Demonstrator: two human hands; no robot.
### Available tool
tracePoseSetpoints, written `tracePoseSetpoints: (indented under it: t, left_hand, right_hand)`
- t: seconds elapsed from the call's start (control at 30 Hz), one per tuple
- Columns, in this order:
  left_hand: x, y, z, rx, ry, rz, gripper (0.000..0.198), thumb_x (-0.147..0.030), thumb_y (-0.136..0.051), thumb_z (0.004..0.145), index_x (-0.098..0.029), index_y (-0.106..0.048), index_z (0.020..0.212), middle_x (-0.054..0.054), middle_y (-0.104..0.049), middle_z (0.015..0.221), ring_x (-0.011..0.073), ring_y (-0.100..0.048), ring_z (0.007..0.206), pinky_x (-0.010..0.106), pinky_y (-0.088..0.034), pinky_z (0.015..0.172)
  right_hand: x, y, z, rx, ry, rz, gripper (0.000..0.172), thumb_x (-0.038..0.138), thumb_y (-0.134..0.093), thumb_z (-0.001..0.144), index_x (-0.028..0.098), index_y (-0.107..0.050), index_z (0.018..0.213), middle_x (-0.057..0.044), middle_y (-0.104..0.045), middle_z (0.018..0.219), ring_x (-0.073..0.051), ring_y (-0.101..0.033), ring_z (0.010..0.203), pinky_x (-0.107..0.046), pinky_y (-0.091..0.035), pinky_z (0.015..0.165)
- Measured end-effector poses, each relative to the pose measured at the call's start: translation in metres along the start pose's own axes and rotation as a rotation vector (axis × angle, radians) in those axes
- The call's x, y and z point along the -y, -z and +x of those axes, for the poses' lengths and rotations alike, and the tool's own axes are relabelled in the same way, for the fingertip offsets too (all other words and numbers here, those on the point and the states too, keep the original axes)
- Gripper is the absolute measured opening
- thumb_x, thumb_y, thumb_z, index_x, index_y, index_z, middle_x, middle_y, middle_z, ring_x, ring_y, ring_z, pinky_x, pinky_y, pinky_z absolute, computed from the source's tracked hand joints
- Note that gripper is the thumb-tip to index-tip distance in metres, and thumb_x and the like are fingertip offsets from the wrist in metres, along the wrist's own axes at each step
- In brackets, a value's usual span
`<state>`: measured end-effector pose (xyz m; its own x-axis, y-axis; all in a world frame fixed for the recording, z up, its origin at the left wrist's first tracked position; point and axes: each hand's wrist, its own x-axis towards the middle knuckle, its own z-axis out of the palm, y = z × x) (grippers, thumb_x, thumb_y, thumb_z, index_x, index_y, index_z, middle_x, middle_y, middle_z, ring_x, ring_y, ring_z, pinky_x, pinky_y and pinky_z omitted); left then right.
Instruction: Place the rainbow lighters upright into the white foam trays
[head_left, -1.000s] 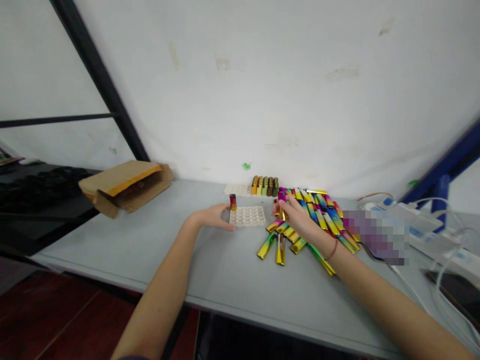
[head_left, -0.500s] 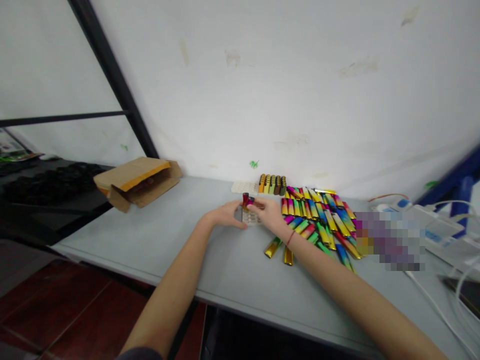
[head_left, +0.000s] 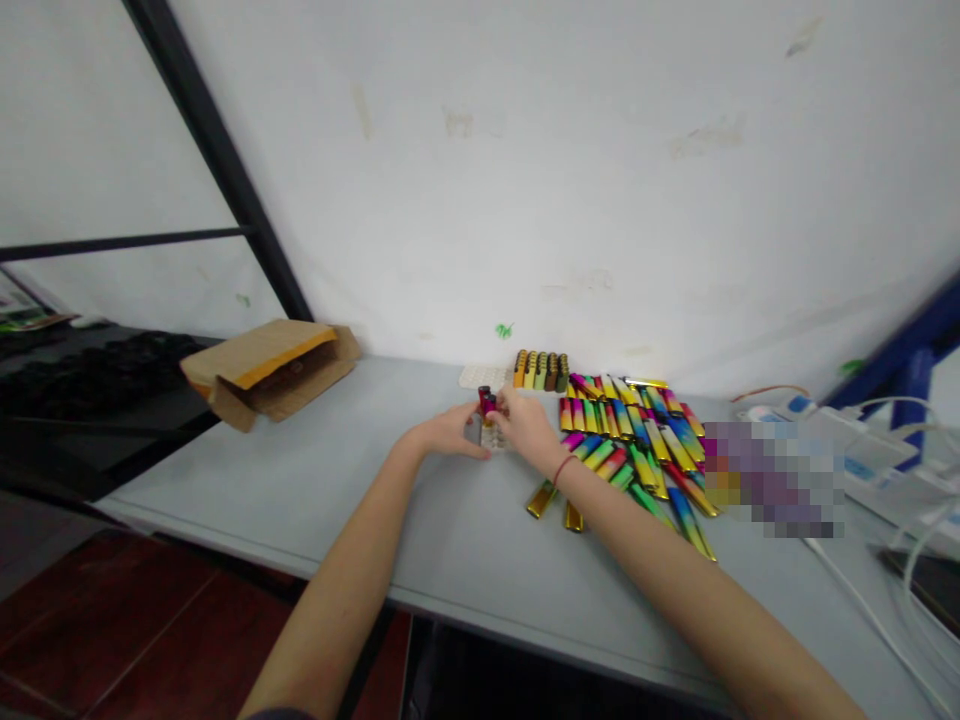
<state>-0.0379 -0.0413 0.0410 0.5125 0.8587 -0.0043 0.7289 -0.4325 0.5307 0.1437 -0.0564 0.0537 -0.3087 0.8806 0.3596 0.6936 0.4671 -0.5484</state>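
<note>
My left hand curves around the left side of a small pale holed tray, its thumb at the near edge and its fingers at the far side. Two small shiny tubes, dark red and magenta, stand upright at the tray's left end. My right hand pinches the magenta tube from the right; its lower end is hidden. On the table to the right lies a spread of shiny rainbow-coloured tubes with gold ends. Behind my right hand, several dark-topped tubes stand in close rows.
Another pale holed tray lies against the wall. An open cardboard box rests on its side at the table's left. White power strips and cables crowd the right end, with a dark flat device near them. A blurred patch hides part of the right side.
My right hand has moved slightly left, bringing the magenta tube upright close beside the dark red one. My left hand stays around the tray. The view has shifted slightly.
</note>
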Motion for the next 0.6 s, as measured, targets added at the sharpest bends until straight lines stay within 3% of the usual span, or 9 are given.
tracePoseSetpoints:
  t: [0.13, 0.23, 0.27, 0.33, 0.43, 0.6]
  left_hand:
    - [-0.001, 0.001, -0.001, -0.008, -0.001, -0.020, 0.087, -0.047, -0.077, 0.058, -0.017, -0.042, 0.132, 0.011, -0.056, 0.119, 0.0273, -0.057, 0.099, 0.038, -0.047, 0.086]
    - [-0.001, 0.001, -0.001, -0.011, -0.001, -0.022, 0.087, -0.047, -0.077, 0.059, -0.017, -0.041, 0.133, 0.010, -0.057, 0.118, 0.0278, -0.057, 0.100, 0.038, -0.047, 0.086]
    - [-0.001, 0.001, -0.001, -0.010, 0.005, -0.020, 0.089, -0.047, -0.077, 0.058, -0.017, -0.041, 0.133, 0.011, -0.057, 0.119, 0.0283, -0.057, 0.101, 0.038, -0.047, 0.087]
    - [-0.001, 0.001, 0.000, -0.009, 0.013, -0.018, 0.092, -0.047, -0.078, 0.057, -0.017, -0.039, 0.134, 0.013, -0.055, 0.123, 0.0292, -0.056, 0.102, 0.039, -0.045, 0.089]
    - [-0.001, 0.001, 0.000, -0.008, 0.022, -0.021, 0.095, -0.046, -0.078, 0.057, -0.015, -0.037, 0.137, 0.015, -0.052, 0.128, 0.0303, -0.055, 0.105, 0.040, -0.044, 0.092]
    - [-0.002, 0.001, 0.000, -0.001, 0.049, 0.009, 0.094, -0.046, -0.077, 0.058, -0.013, -0.037, 0.136, 0.016, -0.052, 0.126, 0.0312, -0.054, 0.107, 0.040, -0.043, 0.093]
  right_hand:
    - [0.003, 0.007, 0.004, -0.017, -0.022, -0.004, 0.011, 0.024, -0.065, 0.079, 0.018, -0.055, 0.083, -0.005, -0.065, 0.078, -0.017, -0.058, 0.073, -0.026, -0.037, 0.065]
    - [-0.001, 0.032, -0.003, -0.011, 0.032, -0.022, 0.005, 0.022, -0.061, 0.079, 0.017, -0.059, 0.079, -0.005, -0.065, 0.076, -0.016, -0.056, 0.069, -0.025, -0.036, 0.062]
    - [-0.004, 0.042, -0.009, 0.015, 0.068, -0.056, 0.006, 0.017, -0.056, 0.079, 0.018, -0.061, 0.076, -0.004, -0.065, 0.074, -0.015, -0.055, 0.066, -0.026, -0.035, 0.062]
    - [-0.009, 0.061, -0.025, 0.192, 0.169, -0.125, 0.013, 0.012, -0.054, 0.076, 0.018, -0.063, 0.067, -0.003, -0.063, 0.066, -0.015, -0.053, 0.059, -0.026, -0.035, 0.060]
    - [-0.014, 0.079, -0.054, 0.398, 0.349, -0.249, 0.011, 0.011, -0.059, 0.070, 0.018, -0.067, 0.068, -0.006, -0.064, 0.074, -0.019, -0.056, 0.070, -0.029, -0.039, 0.068]
    - [-0.016, 0.082, -0.085, 0.430, 0.411, -0.404, 0.013, 0.012, -0.057, 0.076, 0.017, -0.067, 0.082, -0.011, -0.062, 0.093, -0.024, -0.054, 0.090, -0.036, -0.041, 0.082]
